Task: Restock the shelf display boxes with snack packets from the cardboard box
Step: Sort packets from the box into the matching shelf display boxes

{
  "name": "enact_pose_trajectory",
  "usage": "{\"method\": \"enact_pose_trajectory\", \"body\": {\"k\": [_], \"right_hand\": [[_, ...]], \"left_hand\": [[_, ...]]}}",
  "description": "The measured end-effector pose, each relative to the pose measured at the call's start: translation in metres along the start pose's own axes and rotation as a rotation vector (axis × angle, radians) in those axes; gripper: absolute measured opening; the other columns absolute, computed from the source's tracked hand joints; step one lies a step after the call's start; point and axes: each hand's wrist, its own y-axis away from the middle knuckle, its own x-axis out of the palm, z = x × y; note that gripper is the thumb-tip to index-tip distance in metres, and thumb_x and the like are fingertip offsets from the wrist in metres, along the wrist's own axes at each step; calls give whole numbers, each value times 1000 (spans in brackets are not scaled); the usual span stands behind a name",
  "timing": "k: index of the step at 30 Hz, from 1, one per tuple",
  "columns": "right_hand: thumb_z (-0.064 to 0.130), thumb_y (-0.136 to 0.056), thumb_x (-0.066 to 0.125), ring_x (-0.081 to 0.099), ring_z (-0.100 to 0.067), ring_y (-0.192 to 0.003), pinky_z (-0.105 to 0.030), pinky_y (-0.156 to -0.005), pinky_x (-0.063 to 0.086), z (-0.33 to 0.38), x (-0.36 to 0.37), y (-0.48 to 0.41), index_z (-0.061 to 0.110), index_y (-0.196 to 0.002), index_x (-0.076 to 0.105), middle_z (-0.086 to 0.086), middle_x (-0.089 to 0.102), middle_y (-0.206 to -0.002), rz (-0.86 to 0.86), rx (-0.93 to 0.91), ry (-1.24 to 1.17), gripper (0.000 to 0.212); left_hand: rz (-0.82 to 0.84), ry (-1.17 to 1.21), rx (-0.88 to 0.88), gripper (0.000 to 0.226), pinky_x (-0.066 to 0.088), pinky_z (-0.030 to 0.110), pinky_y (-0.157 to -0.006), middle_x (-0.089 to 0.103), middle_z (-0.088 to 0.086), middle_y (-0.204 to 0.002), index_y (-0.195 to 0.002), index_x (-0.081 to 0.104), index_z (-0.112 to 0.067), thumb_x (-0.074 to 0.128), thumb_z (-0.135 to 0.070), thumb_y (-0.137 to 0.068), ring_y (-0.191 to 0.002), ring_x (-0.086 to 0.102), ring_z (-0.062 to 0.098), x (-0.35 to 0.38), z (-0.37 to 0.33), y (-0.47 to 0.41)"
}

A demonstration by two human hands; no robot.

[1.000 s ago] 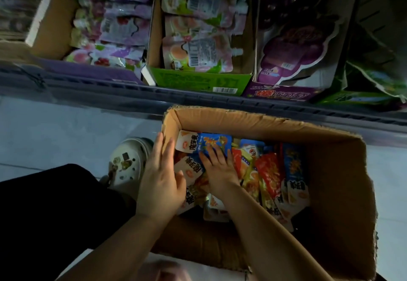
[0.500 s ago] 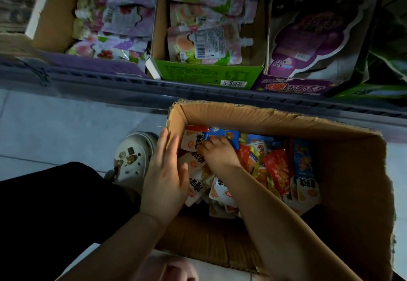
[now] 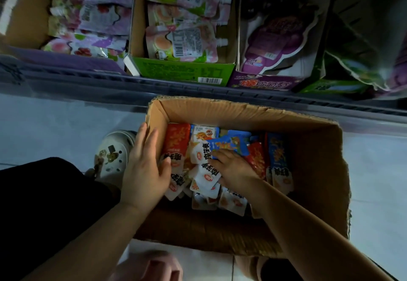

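The cardboard box (image 3: 312,170) stood on the floor (image 3: 55,126) just before the shelf (image 3: 154,86); snack packets (image 3: 176,144) lay heaped in its left and middle part; on the shelf behind, the left display box (image 3: 28,22), middle display box (image 3: 185,71) and right display box (image 3: 264,83) sat side by side; the left hand (image 3: 143,175) lay against the box's left wall, touching the packets; the right hand (image 3: 233,168) sat mid-heap, fingers curled onto packets; a shoe (image 3: 112,155) stood left of the box.

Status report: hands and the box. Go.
Left hand flat against snack packets, right hand gripping some. Packets all in cardboard box, none lifted. Nothing blocking shelf display boxes.
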Motion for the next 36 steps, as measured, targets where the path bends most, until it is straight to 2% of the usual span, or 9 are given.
{"method": "enact_pose_trajectory", "body": {"k": [2, 4, 10, 19, 21, 23, 27, 33, 36], "right_hand": [[47, -43, 86, 57, -31, -116, -42, -95, 46, 6, -2, 6, 11, -113, 64, -16, 59, -124, 59, 39, 18, 81], [53, -76, 62, 13, -28, -143, -43, -116, 7, 9, 0, 12, 14, -143, 27, -10, 17, -153, 155, 36, 1, 85], [53, -86, 48, -18, -35, -141, -55, -111, -10, 28, 9, 13, 16, -146, -11, -12, -19, -154, 304, 124, 72, 92], [19, -97, 29, 13, -34, -140, -47, -113, 11, 18, 3, -3, 3, -146, 5, -17, 6, -154, 161, 210, 171, 56], [25, -91, 43, 40, -32, -128, -47, -107, 29, 16, 12, -8, 6, -139, 34, -17, 37, -143, 66, 215, 274, 52], [35, -60, 75, 67, -24, -88, -42, -83, 52, 15, 15, -14, 15, -101, 69, -7, 70, -102, -35, 227, 294, 46], [29, -26, 87, 66, -18, -56, -25, -53, 53, 8, 16, -19, 18, -66, 73, -1, 71, -68, -153, 230, 190, 43], [14, -37, 68, 65, -16, -49, -17, -40, 46, 6, -6, -13, 17, -62, 72, 0, 69, -61, -153, 164, 111, 25], [10, -32, 82, 65, -16, -47, -17, -38, 47, 0, -20, -7, 15, -61, 71, 1, 69, -58, -197, 167, 37, 31]], "left_hand": [[1, -15, -8, 65, 32, 44, -103, 13, 6, -153, -141, 27, -7, 58, -15, -85, -137, 23, 29, -1, -1, 1], [4, -27, -11, 66, 32, 45, -103, 12, 7, -153, -141, 27, -7, 58, -16, -84, -137, 23, 30, -1, -2, 1], [13, -59, -23, 68, 32, 45, -103, 11, 5, -154, -142, 27, -8, 60, -21, -83, -138, 22, 28, -1, -4, 2], [6, -52, -31, 67, 32, 45, -104, 11, 5, -154, -141, 28, -7, 60, -21, -84, -138, 21, 27, -2, -4, 0], [10, -47, -40, 67, 32, 45, -104, 11, 5, -154, -141, 28, -7, 60, -21, -84, -138, 21, 27, -2, -4, -1], [14, -53, -41, 67, 32, 46, -104, 10, 4, -154, -141, 27, -7, 60, -22, -84, -138, 21, 27, -3, -3, -1], [12, -56, -36, 67, 31, 44, -104, 10, 4, -154, -141, 27, -8, 59, -22, -84, -138, 21, 26, -2, -3, 0], [15, -49, -16, 68, 30, 47, -105, 11, 7, -153, -141, 28, -7, 61, -22, -83, -138, 21, 29, -3, -2, -1], [15, -42, 0, 68, 29, 47, -106, 12, 9, -153, -141, 28, -6, 61, -22, -83, -137, 23, 30, -4, -1, -2]]}}
